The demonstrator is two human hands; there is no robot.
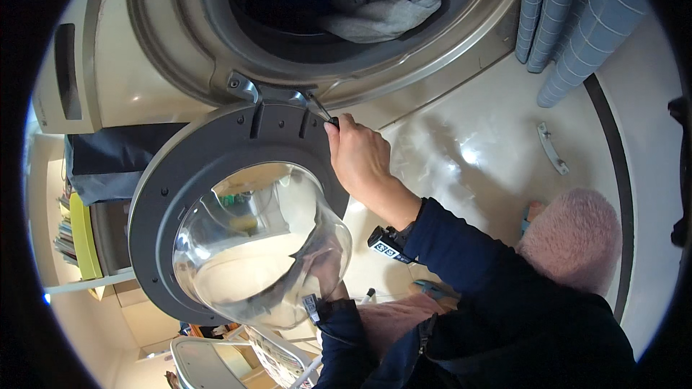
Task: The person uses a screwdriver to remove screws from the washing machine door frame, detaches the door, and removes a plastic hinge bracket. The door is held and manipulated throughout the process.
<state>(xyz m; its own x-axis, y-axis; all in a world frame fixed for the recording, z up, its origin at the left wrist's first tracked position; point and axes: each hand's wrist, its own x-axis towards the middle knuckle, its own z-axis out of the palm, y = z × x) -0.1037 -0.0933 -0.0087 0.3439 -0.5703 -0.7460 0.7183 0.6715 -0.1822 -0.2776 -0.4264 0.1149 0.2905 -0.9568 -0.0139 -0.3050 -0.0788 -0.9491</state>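
My right hand [362, 155] is closed around the dark handle of a screwdriver [322, 109]. The screwdriver's tip meets the metal hinge [295, 97] between the washing machine's front and its door. That round door [155, 202] hangs open, with a dark grey ring and a clear bulging glass bowl [252, 259]. My left hand [328, 266] is at the right side of the bowl, seen blurred through the glass; its fingers cannot be made out. Grey and dark blue laundry [396, 11] lies inside the drum of the washing machine [169, 65].
A curved pale metal piece [551, 148] lies on the shiny floor [447, 130] at the right. Blue checked fabric [595, 29] hangs at the upper right. A white folding chair [194, 360] stands at the lower left, below shelves with books [65, 238].
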